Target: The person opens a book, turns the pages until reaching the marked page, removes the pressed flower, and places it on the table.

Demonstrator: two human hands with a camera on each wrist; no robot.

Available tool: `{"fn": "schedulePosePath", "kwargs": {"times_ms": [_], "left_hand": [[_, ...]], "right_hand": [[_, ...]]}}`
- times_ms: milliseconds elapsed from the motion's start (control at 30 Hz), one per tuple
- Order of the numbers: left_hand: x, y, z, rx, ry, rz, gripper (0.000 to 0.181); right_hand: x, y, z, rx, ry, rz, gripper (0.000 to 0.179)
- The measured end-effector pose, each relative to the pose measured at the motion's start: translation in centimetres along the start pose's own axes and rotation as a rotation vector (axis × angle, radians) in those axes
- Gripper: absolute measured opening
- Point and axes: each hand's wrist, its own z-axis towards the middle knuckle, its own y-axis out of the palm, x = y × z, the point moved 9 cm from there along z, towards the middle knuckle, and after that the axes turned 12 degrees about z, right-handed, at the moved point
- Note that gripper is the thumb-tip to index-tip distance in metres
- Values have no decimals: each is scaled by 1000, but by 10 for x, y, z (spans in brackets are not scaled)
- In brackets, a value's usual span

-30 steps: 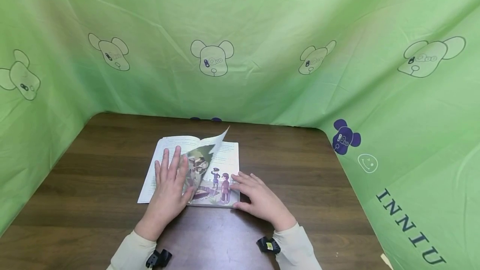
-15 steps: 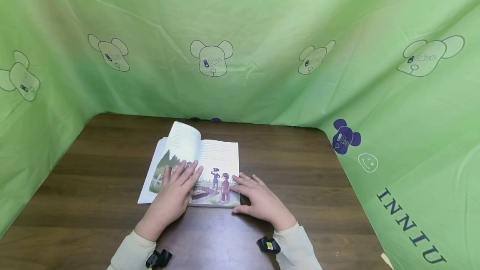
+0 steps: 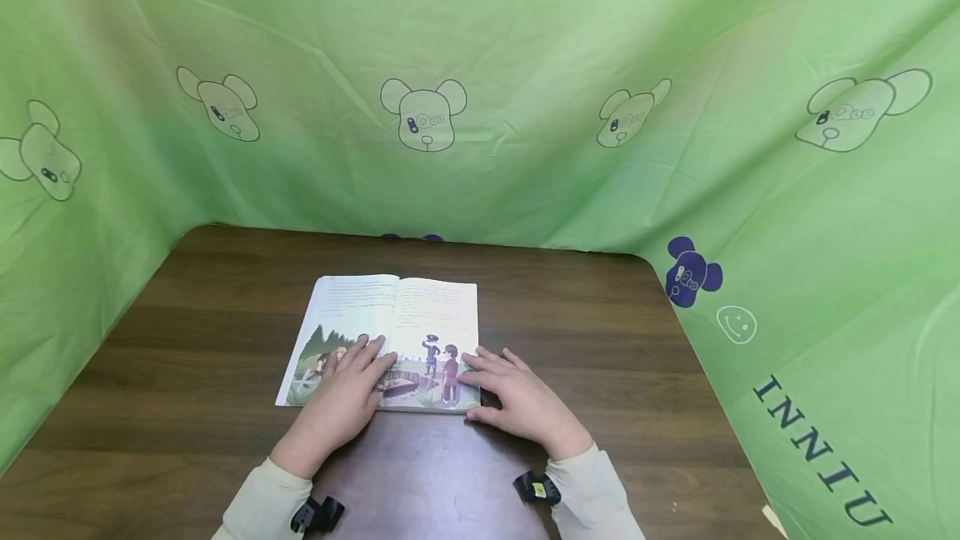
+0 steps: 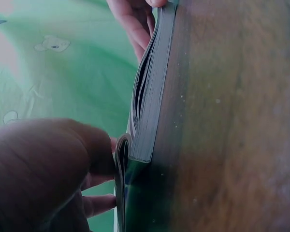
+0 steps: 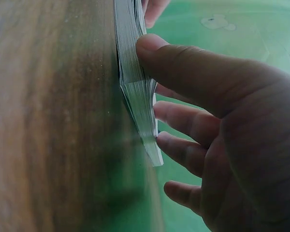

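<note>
An illustrated book (image 3: 435, 302) lies spread on the table, text above and coloured pictures below on both pages. My left hand (image 3: 341, 398) rests across the lower left page near the spine, its fingers extended over the picture. On the book's right edge, my right hand (image 3: 521, 398) touches the page with its fingertips, the thumb near the lower corner. The right wrist view shows the right thumb (image 5: 183, 63) against the edges of the thick page block (image 5: 133, 58). In the left wrist view, the page block (image 4: 154, 92) is thicker on the right half than on the left.
The brown wooden table (image 3: 600, 332) extends around the book. A green curtain (image 3: 525, 182) printed with bear heads encloses its back and sides. Dark wrist cameras (image 3: 317, 515) sit on both sleeves.
A page that stood up from the right half swung over to the left and now lies flat. My left hand followed it slightly rightward, then settled down on it; the right hand stayed put.
</note>
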Motion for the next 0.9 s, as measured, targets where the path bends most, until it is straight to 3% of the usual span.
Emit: {"fn": "schedulePosePath", "kwargs": {"times_ms": [267,467,733,900], "left_hand": [[1,-4,-1,51,8,11,44],[3,-11,-2,93,19,1,42],[19,-14,-1,79,152,8,32],[20,-11,-2,18,151,-5,28]], "right_hand": [[1,0,-1,-7,-3,24,47],[-6,-3,-2,4,-73,6,28],[-13,-7,-1,7,-109,-30,17],[-13,-8,-1,17,-97,-8,12]]}}
